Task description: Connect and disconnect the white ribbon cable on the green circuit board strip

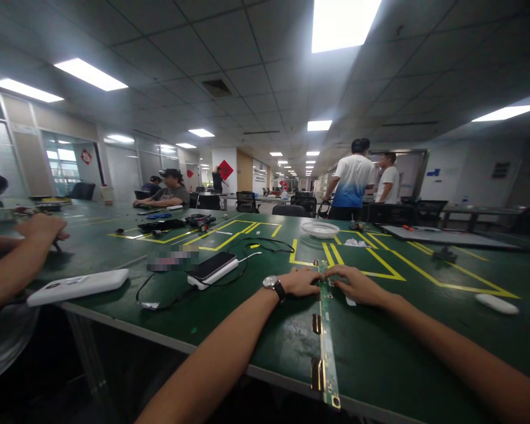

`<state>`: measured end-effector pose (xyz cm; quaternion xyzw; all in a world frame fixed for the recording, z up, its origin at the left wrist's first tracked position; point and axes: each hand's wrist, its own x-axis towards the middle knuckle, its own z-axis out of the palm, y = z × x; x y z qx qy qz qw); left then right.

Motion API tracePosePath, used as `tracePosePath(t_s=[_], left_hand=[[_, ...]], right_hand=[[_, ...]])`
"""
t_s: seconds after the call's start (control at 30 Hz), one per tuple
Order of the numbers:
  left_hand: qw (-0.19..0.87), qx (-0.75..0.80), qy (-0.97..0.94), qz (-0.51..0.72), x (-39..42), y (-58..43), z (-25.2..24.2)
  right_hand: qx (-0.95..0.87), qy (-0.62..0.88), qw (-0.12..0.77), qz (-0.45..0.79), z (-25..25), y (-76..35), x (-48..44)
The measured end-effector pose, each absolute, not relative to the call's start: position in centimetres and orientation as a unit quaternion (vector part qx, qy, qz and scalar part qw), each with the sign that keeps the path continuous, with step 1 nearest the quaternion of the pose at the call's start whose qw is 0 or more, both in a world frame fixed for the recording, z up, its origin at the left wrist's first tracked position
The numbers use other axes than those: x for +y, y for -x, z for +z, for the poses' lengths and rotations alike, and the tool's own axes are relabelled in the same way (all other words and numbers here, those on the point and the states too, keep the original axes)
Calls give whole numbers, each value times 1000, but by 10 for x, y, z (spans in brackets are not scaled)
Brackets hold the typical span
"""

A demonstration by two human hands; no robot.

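Note:
A long, narrow green circuit board [328, 338] lies lengthwise on the table, its near end jutting past the front edge. Dark, gold-edged flex tabs [317, 324] stick out along its left side. My left hand [299, 281], wearing a wristwatch [274, 285], grips the board's left edge near the far end. From the other side my right hand [355, 284] has its thumb and fingers closed on the same stretch. The fingertips of both hands almost meet there, and whatever small part lies under them is hidden. A small white scrap [350, 301] rests under my right hand.
Left of my hands, a phone [212, 265] lies on a white power bank with cables. Another white device [79, 286] sits near a co-worker's hand [42, 231]. Farther off are a white basket [320, 229] and yellow tape outlines. A white oval object [497, 304] lies right.

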<state>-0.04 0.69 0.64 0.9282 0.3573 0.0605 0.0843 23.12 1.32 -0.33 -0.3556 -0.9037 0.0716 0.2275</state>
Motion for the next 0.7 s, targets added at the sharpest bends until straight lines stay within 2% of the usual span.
tracePosePath(t_s=[0.23,0.37,0.53,0.7], left_hand=[[31,375,-919,114,12,2,2],[-8,408,-898,165,14,4,2],[-35,411,-895,170,13,4,3],[-66,412,-894,160,12,3,4]], right_hand=[[-920,344,171,72,-4,-236,19],[-903,406,141,-8,-3,-255,25],[-807,565,63,-159,-5,-279,31],[-757,622,45,-194,-6,-290,33]])
